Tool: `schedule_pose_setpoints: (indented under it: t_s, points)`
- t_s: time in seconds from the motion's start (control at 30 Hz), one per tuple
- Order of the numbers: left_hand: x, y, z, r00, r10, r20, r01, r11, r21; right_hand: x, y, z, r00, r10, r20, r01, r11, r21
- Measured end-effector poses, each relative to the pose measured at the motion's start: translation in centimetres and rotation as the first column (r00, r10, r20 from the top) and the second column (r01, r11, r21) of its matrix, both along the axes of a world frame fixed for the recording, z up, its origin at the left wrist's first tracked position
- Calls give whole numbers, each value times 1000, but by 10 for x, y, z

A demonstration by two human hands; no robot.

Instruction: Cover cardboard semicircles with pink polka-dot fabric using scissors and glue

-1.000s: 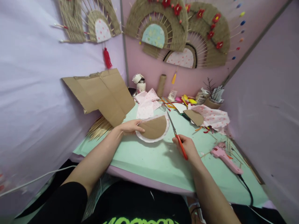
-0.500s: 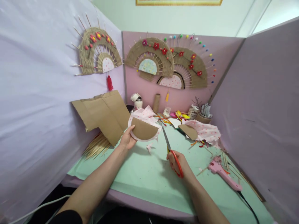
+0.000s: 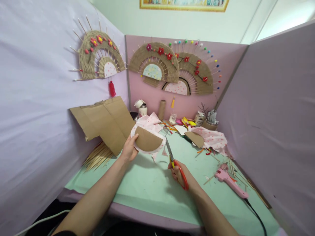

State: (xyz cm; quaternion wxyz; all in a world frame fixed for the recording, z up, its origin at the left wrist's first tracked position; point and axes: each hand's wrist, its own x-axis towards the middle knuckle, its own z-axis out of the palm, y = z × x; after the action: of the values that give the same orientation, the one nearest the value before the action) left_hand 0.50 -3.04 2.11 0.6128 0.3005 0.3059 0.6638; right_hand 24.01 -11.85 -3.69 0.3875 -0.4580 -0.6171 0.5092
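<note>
My left hand (image 3: 128,149) grips the left edge of a brown cardboard half-circle (image 3: 147,139) backed with white dotted fabric, held up above the green table mat (image 3: 152,183). My right hand (image 3: 180,175) is closed around red-handled scissors (image 3: 175,162), whose blades point up toward the right rim of the fabric. A small fabric scrap (image 3: 156,156) hangs just below the half-circle.
A pink glue gun (image 3: 230,179) with a black cord lies at the right. Folded cardboard (image 3: 107,121) leans on the left wall over a bundle of wooden sticks (image 3: 97,156). Dotted fabric (image 3: 213,139), a twine spool (image 3: 161,109) and craft bits crowd the back. Woven fans (image 3: 157,64) hang on the walls.
The half-circle was lifted off the mat and is held up by my left hand. The scissors moved in toward its right edge. The view tilted upward, showing more wall.
</note>
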Motion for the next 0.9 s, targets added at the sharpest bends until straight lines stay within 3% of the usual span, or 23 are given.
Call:
schedule_pose_setpoints:
  t_s: [0.63, 0.9]
  points:
    - [-4, 3, -2, 998, -10, -57, 11, 1000, 6, -2, -6, 15, 982, -157, 108, 158, 987, -1]
    - [-5, 4, -3, 997, -24, -77, 26, 999, 25, -2, -2, 14, 939, -337, -62, 334, 941, -54]
